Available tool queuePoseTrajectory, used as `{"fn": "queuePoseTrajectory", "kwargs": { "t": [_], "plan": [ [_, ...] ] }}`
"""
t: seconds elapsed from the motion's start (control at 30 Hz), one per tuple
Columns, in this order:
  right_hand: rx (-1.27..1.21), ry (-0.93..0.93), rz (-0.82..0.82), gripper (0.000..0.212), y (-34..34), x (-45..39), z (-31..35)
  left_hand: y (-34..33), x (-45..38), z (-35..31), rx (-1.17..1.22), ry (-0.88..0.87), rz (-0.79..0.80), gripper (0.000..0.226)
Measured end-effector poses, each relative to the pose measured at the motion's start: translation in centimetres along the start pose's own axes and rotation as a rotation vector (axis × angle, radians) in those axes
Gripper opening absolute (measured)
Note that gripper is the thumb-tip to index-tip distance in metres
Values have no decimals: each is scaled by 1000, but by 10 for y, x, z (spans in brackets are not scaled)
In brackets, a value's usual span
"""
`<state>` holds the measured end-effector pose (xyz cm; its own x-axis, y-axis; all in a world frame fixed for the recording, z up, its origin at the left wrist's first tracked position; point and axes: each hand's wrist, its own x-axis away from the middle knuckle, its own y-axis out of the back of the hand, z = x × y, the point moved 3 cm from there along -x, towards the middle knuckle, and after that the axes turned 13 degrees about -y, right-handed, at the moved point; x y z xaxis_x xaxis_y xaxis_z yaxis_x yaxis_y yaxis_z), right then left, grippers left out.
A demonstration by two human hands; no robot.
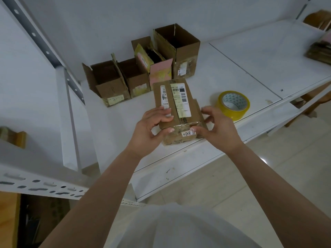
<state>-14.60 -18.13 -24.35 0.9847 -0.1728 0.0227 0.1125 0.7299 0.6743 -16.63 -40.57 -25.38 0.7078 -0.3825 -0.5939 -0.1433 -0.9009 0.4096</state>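
Observation:
A closed brown cardboard parcel with white shipping labels lies near the front edge of the white shelf. My left hand grips its near left corner, fingers on top and thumb on the front face. My right hand holds the near right corner, thumb pressed on the taped front edge, fingers curled beside the right side. A roll of yellow packing tape lies flat on the shelf just right of the parcel.
Several open cardboard boxes stand in a row behind the parcel against the wall. A stack of flattened cardboard lies at the far right. White metal shelf uprights rise at the left. Tiled floor lies below.

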Motion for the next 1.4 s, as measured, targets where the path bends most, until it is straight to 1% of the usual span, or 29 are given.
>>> {"fn": "queuePoseTrajectory", "kwargs": {
  "t": [0.03, 0.07, 0.13, 0.2, 0.3, 0.37, 0.43, 0.5, 0.57, 0.6, 0.67, 0.73, 0.83, 0.9, 0.97, 1.03, 1.13, 1.17, 1.33, 1.4],
  "plan": [
    [53, -49, -65, 53, 2, 1, -4, 0, 0, 0, -8, 4, -2, 30],
    [113, -46, -114, 44, 3, 2, -6, -1, 0, 1, -25, 8, -1, 30],
    [188, 87, -152, 35, 2, 6, -3, -5, -1, 1, -77, 36, -4, 32],
    [186, 201, -164, 34, -2, 10, 1, -9, -1, 0, -127, 69, -20, 34],
    [179, 231, -173, 34, -5, 11, 5, -15, 0, -4, -192, 22, -14, 36],
    [190, 248, -131, 36, -4, 12, 2, -15, 0, -3, -192, 2, -13, 37],
    [100, 257, -46, 37, 1, 11, -6, -13, -1, -3, -181, 12, -9, 38],
    [-38, 244, 9, 27, 8, 9, -14, -13, -3, -3, -168, 28, -3, 38],
    [-64, 233, 32, 12, 9, 4, -21, -13, -3, -4, -149, 42, -4, 38],
    [-45, 227, 42, 10, 7, 1, -22, -13, -2, -4, -140, 51, -2, 38],
    [21, 223, 36, 18, 0, -6, -21, -11, -2, -4, -128, 71, 6, 39],
    [105, 251, -19, 26, -8, -10, -16, -10, -4, -4, -127, 87, 21, 40],
    [173, 291, -90, 30, -14, -10, -12, -9, -7, -4, -139, 114, 35, 41],
    [204, 301, -87, 34, -11, -11, -13, -9, -8, -5, -150, 121, 39, 40],
    [238, 307, -43, 45, -4, -14, -10, -8, -8, -6, -145, 126, 44, 39],
    [269, 380, -64, 50, 0, -16, -4, -8, -8, -7, -144, 131, 51, 38],
    [298, 421, -64, 69, 0, -14, 3, -8, -10, -8, -145, 132, 52, 38],
    [316, 419, -55, 71, 0, -13, 3, -8, -10, -8, -143, 135, 52, 38],
    [430, 391, -67, 57, -1, -15, -4, -8, -9, -8, -130, 136, 46, 37],
    [420, 397, -114, 53, -2, -13, -5, -7, -9, -7, -134, 136, 48, 37]
  ]
}}
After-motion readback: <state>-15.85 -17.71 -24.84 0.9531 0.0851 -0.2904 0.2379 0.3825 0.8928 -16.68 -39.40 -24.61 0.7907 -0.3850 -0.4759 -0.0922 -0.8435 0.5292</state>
